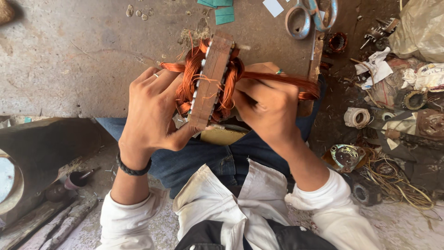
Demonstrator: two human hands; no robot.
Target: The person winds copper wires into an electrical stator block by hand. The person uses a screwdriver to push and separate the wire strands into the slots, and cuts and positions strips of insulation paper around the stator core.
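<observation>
Nearest me, over my lap, my left hand [150, 111] clamps the stator [210, 83]: thumb under its lower corner, fingers wrapped over the copper coil [187, 78] on the left face. The stator stands on edge, tilted, held above the near edge of the tabletop [69, 55]. My right hand [268, 109] is closed on a wire bundle [282, 81] that runs off the right face toward the right; its fingers are curled tight, though I cannot tell exactly how they pinch it.

To do this well, I judge the left grip should stay firm on the core, not crushing the windings, while the right keeps the strands together and flat so none kink or scrape on the slot edges.

Farther off, scissors [307, 16] lie at the far edge of the tabletop beside green paper slips [224, 14]. Motor scraps [397, 102] litter the floor to the right.
</observation>
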